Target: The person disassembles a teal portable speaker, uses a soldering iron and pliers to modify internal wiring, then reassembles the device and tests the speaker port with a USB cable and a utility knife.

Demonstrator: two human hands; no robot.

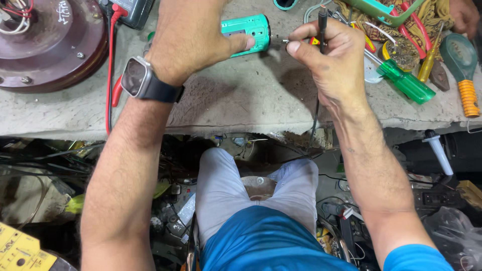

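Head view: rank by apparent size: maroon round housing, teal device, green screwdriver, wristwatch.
1. Maroon round housing, partly cropped, still largest.
2. Green screwdriver and teal device: similar, and the left hand hides part of the device, so unranked.
3. Wristwatch, smallest.

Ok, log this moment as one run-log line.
left hand: holds teal device on workbench | right hand: pinches black probe beside device | green screwdriver: lies right, untouched
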